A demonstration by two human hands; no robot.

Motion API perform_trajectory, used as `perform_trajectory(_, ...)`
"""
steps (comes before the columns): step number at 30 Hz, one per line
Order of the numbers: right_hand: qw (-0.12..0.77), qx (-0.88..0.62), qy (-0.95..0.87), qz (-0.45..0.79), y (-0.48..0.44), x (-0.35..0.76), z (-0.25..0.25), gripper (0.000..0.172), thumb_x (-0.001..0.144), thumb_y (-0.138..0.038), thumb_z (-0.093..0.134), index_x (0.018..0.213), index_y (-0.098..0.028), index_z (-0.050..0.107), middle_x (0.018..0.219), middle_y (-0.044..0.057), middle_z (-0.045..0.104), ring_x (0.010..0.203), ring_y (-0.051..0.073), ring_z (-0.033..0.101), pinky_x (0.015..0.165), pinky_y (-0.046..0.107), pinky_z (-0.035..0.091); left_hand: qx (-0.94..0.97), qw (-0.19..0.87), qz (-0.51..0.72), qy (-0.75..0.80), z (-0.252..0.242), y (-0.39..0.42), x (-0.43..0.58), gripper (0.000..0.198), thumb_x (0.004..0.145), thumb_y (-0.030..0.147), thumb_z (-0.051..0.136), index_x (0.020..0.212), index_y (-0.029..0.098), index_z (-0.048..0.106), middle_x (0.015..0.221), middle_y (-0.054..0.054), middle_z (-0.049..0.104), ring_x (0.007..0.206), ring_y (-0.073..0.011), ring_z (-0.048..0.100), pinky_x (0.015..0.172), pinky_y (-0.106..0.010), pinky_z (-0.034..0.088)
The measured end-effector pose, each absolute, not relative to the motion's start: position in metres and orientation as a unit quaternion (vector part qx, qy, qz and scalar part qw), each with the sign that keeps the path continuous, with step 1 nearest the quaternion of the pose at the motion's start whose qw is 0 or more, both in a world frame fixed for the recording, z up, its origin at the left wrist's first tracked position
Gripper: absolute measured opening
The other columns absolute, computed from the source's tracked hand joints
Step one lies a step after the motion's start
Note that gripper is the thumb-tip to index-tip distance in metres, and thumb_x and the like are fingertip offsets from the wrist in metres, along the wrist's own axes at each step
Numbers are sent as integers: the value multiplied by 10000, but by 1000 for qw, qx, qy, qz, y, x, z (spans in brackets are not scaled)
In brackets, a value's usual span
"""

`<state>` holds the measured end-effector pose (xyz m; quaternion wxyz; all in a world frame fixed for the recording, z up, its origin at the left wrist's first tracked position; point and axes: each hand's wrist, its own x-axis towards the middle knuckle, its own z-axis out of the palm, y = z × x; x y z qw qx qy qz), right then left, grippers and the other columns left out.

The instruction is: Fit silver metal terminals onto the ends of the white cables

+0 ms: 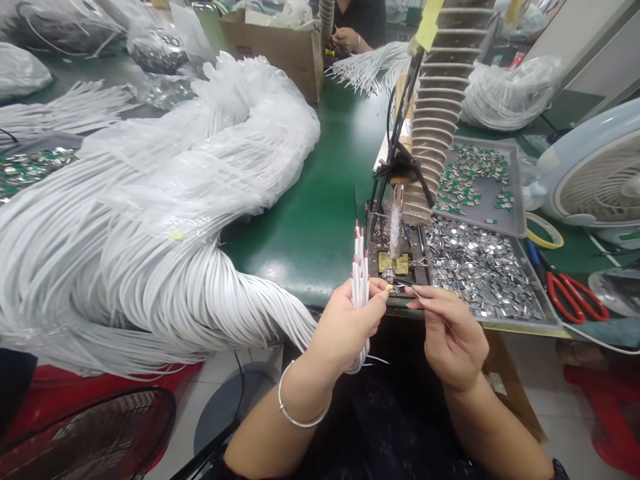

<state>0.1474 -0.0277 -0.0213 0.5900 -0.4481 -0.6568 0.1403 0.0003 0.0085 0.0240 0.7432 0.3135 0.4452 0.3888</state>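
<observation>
Green table [327,177] stretches away from us under crowded piles, with a large sheaf of white cables [160,267] swept over its left side and a ribbed hose [445,100] hanging to the right. Our left grip [347,323] is closed around a smaller bunch of red-tipped cables [359,270], ends pointing up, and its thumb and finger also pinch a small yellow piece [389,287]. Our right grip [453,327] is narrowed on a thin strand [416,292]; we cannot tell whether it is solder or wire. Both meet near the soldering iron [397,220], whose tip points down over a yellow sponge [402,264].

We judge the step in hand to be soldering a cable end, or lining up for it; contact at the tip is too small to make out. The next move calls for steady fingertips and for keeping the upright cable ends off the iron.

For room, a bare strip of table lies between sheaf and iron. On the right, the tray of metal shells [483,267] reaches the front edge close by our right grip, leaving little sideways space. Below that edge, we have open air above our lap.
</observation>
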Motion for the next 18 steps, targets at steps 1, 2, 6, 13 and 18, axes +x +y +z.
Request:
perform_trajectory(1,587,-443,-662,144,-27,147,-21,299,831,-53,511,1031,-255,604,1042,50,674,907,180,664,796,397,575,313,743,390,444,24,9,1,173,709,237,619,694,150,471,569,70,425,361,13,272,367,-154,183)
perform_trajectory(2,583,-440,-666,150,-27,147,-21,300,836,-59,502,1045,-252,594,1051,56,671,926,183,658,803,401,571,315,744,390,443,25,9,1,168,710,235,616,696,148,473,590,64,437,361,16,279,366,-154,184)
perform_trajectory(6,577,-449,-666,150,-26,145,-22,267,860,-97,470,1056,-250,568,1056,64,671,956,195,650,808,415,566,323,738,403,435,25,10,1,177,710,233,617,675,136,472,780,10,509,381,32,321,363,-158,201)
perform_trajectory(13,577,-452,-664,150,-23,144,-21,249,858,-99,472,1034,-243,575,1060,64,668,970,198,645,815,406,560,317,738,411,431,26,12,0,176,701,239,640,689,141,493,825,3,545,376,32,315,360,-165,211)
perform_trajectory(18,574,-453,-668,140,-21,143,-19,254,860,-90,466,1038,-236,573,1060,67,664,972,194,644,814,397,558,321,730,407,446,29,13,1,157,714,227,619,693,135,494,854,-1,527,390,36,331,358,-155,214)
